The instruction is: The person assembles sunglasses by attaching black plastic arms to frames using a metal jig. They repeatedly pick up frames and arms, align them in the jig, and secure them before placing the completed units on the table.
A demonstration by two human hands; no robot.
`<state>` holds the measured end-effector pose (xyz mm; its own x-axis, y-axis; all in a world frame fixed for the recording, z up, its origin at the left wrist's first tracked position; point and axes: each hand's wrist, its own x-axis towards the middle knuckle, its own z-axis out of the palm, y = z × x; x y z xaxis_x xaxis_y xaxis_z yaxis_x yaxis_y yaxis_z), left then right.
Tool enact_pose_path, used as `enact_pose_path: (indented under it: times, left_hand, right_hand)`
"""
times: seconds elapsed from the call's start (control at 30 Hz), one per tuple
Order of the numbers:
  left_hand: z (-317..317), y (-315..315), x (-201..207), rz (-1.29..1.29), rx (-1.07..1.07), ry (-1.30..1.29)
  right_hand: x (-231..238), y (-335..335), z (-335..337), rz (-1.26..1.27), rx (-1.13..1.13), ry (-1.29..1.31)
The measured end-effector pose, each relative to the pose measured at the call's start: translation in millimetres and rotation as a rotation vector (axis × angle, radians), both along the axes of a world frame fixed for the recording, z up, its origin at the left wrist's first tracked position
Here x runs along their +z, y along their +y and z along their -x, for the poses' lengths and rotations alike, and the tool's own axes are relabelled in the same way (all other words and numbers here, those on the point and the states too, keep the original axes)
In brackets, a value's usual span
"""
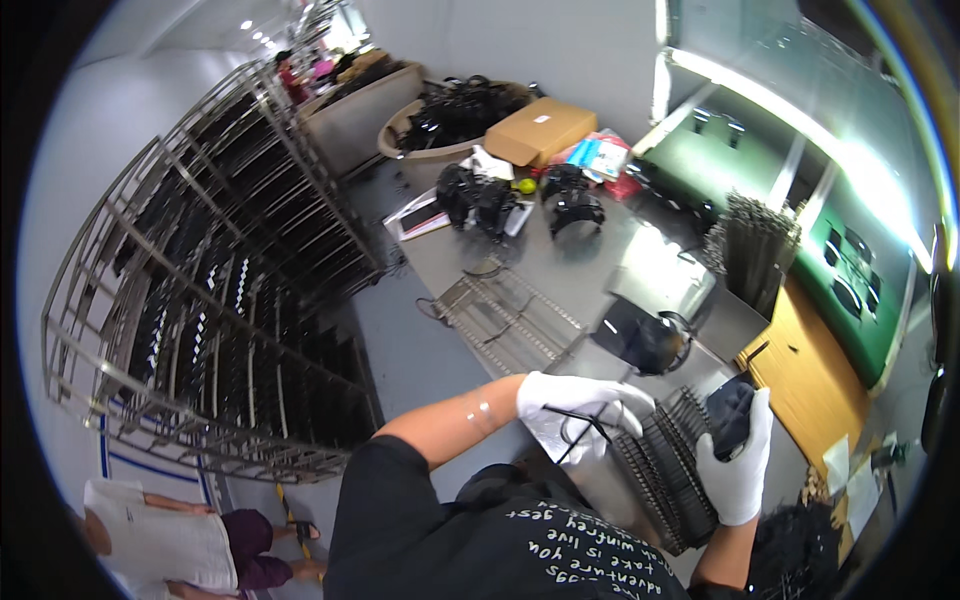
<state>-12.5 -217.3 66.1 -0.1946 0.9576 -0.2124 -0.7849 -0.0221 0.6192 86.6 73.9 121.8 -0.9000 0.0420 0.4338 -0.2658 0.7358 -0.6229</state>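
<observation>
My right hand (738, 470), in a white glove, grips a dark glossy panel (731, 412) between thumb and fingers. The panel is at the right end of a metal slotted rack (630, 470), whose rows hold several thin dark plates (678, 460) standing close together. My left hand (590, 400), also white-gloved, reaches over the rack's left end with its fingers stretched out. A thin black wire frame (578, 420) crosses in front of that hand; whether it belongs to the rack I cannot tell.
On the metal table lie an empty wire rack (510, 318), dark curved pieces (640, 335), black bundles (480, 200) and a cardboard box (542, 130). Thin rods (755, 245) stand beside a lit green-backed booth (850, 270). Tall shelving (220, 270) and another person (165, 530) are at left.
</observation>
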Motion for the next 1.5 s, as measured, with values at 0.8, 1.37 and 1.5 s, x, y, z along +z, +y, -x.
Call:
enact_pose_path:
  times: [0.8, 1.37, 1.5]
  left_hand:
    - [30, 46, -5, 0.122, -0.581, 0.221]
    - [115, -40, 21, 0.791, 0.456, 2.028]
    - [85, -24, -6, 0.757, 0.395, 1.973]
  right_hand:
    - [-19, -48, 13, -0.077, 0.078, 0.067]
    - [-59, 73, -23, 0.160, -0.377, -0.147]
    - [-55, 114, 49, 0.052, -0.261, -0.322]
